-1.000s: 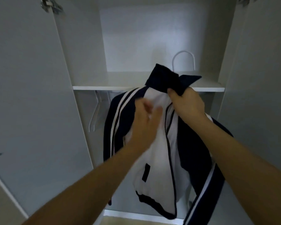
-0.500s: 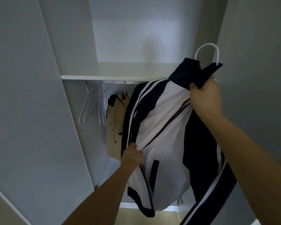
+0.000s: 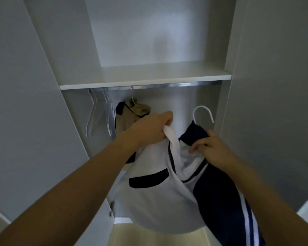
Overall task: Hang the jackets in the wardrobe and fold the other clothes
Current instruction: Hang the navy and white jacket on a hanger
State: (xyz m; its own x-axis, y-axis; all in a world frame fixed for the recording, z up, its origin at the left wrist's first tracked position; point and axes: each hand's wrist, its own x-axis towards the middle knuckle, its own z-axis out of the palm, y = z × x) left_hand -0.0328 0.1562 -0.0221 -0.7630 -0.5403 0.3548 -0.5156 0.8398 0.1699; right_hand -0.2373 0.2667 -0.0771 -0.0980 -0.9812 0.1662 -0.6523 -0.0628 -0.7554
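A white and navy jacket (image 3: 160, 201) hangs in front of the open wardrobe, held up by both my hands. My left hand (image 3: 149, 129) grips a bunched white fold of its front edge. My right hand (image 3: 209, 148) holds the navy collar, fingers curled round the cloth. The white hook of the jacket's hanger (image 3: 203, 112) sticks up above the collar, below the metal rail (image 3: 176, 85); the rest of the hanger is hidden inside the jacket. A beige jacket (image 3: 130, 116) hangs on the rail behind my left hand.
Clear empty hangers (image 3: 99, 114) hang at the rail's left end. A white shelf (image 3: 146, 77) runs above the rail. Grey wardrobe doors stand open on the left (image 3: 25, 103) and right (image 3: 274, 103). Pale floor (image 3: 149, 238) shows below.
My left hand has moved up from the jacket's lower front and now grips the white edge near the collar. The right hand with the collar and hook has dropped lower, under the shelf.
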